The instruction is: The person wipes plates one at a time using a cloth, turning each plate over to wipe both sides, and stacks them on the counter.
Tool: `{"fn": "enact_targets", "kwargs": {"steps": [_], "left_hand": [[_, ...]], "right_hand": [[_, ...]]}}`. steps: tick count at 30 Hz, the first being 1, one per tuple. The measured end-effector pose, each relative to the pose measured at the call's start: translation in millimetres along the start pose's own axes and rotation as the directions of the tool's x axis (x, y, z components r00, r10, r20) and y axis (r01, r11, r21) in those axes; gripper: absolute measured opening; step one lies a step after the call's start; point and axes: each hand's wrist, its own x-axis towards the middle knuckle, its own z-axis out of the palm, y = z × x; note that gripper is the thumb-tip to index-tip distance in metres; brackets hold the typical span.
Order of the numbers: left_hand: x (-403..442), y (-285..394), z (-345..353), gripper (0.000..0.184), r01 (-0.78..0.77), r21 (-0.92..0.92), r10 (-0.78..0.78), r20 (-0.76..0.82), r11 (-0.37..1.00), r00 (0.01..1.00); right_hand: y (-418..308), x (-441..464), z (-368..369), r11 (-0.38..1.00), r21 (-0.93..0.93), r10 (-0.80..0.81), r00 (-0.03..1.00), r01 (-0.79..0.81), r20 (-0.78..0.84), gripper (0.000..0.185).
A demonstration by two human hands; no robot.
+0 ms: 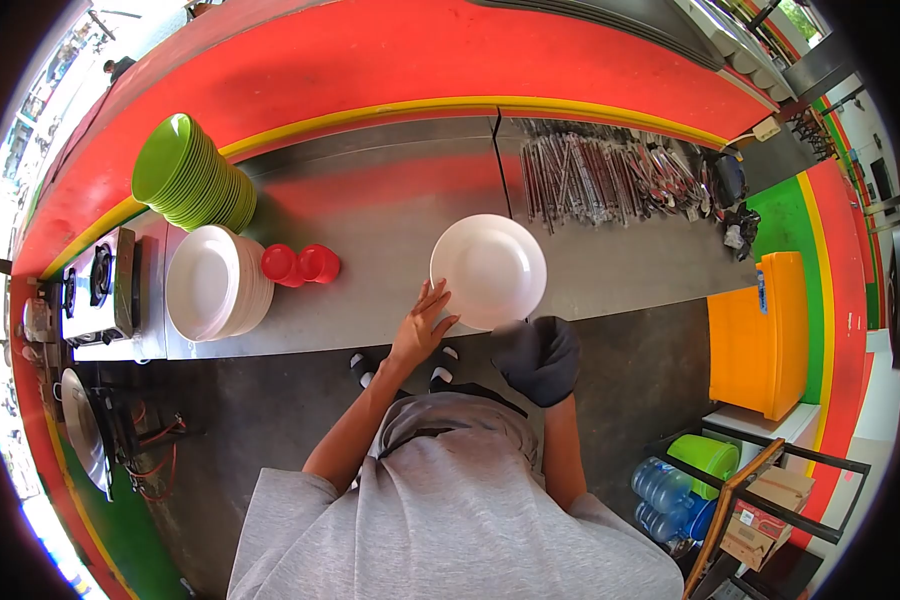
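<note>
A single white plate (488, 272) lies on the steel counter in front of me. My left hand (427, 322) is at the plate's lower left edge, its fingers spread and the fingertips at the rim. Near the plate's lower right rim is my right hand (540, 358), wrapped in a dark cloth or mitt that hides its fingers. Further left on the counter stand a stack of white plates (210, 285), two red cups (300, 264) and a tall, leaning stack of green bowls (185, 175).
Wrapped cutlery (610, 178) lies at the counter's back right. A stove (105, 285) stands at the far left. To the right are a yellow bin (760, 335), blue water bottles (665, 490) and a cardboard box (765, 520). A red wall (390, 60) runs behind the counter.
</note>
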Motion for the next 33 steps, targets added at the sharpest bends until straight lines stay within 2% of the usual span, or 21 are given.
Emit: {"fn": "enact_targets", "kwargs": {"steps": [2, 5, 7, 9, 11, 13, 15, 17, 18, 19, 21, 23, 26, 28, 29, 31, 32, 33], "left_hand": [[0.4, 1.1, -0.6, 0.042, -0.02, 0.069, 0.019, 0.009, 0.997, 1.0], [-1.8, 14.8, -4.5, 0.04, 0.013, 0.009, -0.013, -0.008, 1.0, 1.0], [-3.3, 28.8, -14.8, 0.04, 0.098, -0.323, -0.075, 0.084, 0.941, 0.994], [-7.2, 45.0, -27.7, 0.04, 0.205, -0.554, -0.125, 0.179, 0.807, 0.976], [-13.1, 57.1, -37.6, 0.038, 0.313, -0.688, -0.174, 0.266, 0.654, 0.948], [-15.9, 50.5, -42.4, 0.036, 0.368, -0.688, -0.223, 0.294, 0.625, 0.929], [-18.6, 41.1, -51.8, 0.034, 0.417, -0.666, -0.271, 0.318, 0.619, 0.909], [-22.6, 30.0, -65.6, 0.033, 0.464, -0.622, -0.321, 0.335, 0.631, 0.886], [-24.9, 30.2, -72.5, 0.027, 0.462, -0.66, -0.341, 0.314, 0.592, 0.886], [-27.5, 29.1, -79.6, 0.025, 0.453, -0.721, -0.357, 0.298, 0.524, 0.886], [-34.2, 25.5, -94.2, 0.022, 0.417, -0.826, -0.388, 0.268, 0.379, 0.882], [-41.9, 20.4, -105.7, 0.016, 0.43, -0.871, -0.404, 0.315, 0.236, 0.859], [-49.6, 13.5, -120.0, 0.013, 0.388, -0.92, -0.427, 0.327, 0.062, 0.843], [-51.0, 17.5, -136.8, 0.013, 0.318, -0.948, -0.45, 0.295, -0.025, 0.843], [-51.3, 20.4, -146.4, 0.014, 0.311, -0.95, -0.468, 0.27, 0.01, 0.841], [-54.7, 23.1, -164.5, 0.015, 0.297, -0.952, -0.507, 0.218, 0.079, 0.834], [-58.1, 14.4, -169.9, 0.019, 0.255, -0.964, -0.471, 0.193, 0.071, 0.861], [-57.7, 15.0, -178.8, 0.024, 0.26, -0.959, -0.467, 0.181, 0.111, 0.865]], "right_hand": [[-1.5, -3.0, -0.6, 0.987, 0.136, -0.091, 0.995, 0.086, 0.029, 0.046], [-19.4, -3.0, 0.4, 0.863, 0.464, -0.251, 0.967, 0.2, 0.05, 0.059], [-12.5, -6.1, 15.6, 0.754, 0.625, -0.241, 0.97, 0.202, -0.022, 0.068], [-6.0, -6.9, 27.2, 0.748, 0.641, -0.212, 0.977, 0.17, -0.012, 0.074], [-21.5, 1.0, 32.1, 0.832, 0.54, -0.222, 0.969, 0.131, 0.108, 0.077], [-2.1, 13.1, 52.9, 0.899, 0.356, -0.324, 0.935, 0.256, 0.147, 0.076], [4.7, 16.0, 65.2, 0.911, 0.307, -0.336, 0.927, 0.275, 0.166, 0.074], [-1.8, 12.5, 70.2, 0.9, 0.397, -0.262, 0.952, 0.181, 0.16, 0.071], [-6.2, 13.9, 68.7, 0.902, 0.36, -0.321, 0.928, 0.238, 0.19, 0.07], [-9.3, 16.7, 63.8, 0.898, 0.324, -0.377, 0.9, 0.297, 0.221, 0.07], [-15.4, 18.9, 65.3, 0.88, 0.368, -0.413, 0.864, 0.298, 0.287, 0.067], [-20.5, 19.6, 72.2, 0.845, 0.507, -0.384, 0.852, 0.169, 0.356, 0.063], [-5.6, 17.4, 87.5, 0.896, 0.414, -0.354, 0.825, 0.163, 0.44, 0.062], [72.9, 18.0, 104.3, 0.907, 0.421, -0.212, 0.866, 0.001, 0.454, 0.053], [98.7, 21.1, 106.2, 0.903, 0.422, -0.139, 0.877, -0.079, 0.461, 0.048], [88.6, 33.0, 94.6, 0.972, 0.119, 0.079, 0.763, -0.201, 0.641, 0.038], [80.4, 35.8, 94.3, 0.971, -0.043, 0.199, 0.691, -0.237, 0.695, 0.033], [74.2, 33.1, 98.2, 0.963, 0.004, 0.209, 0.752, -0.271, 0.626, 0.03]]}}
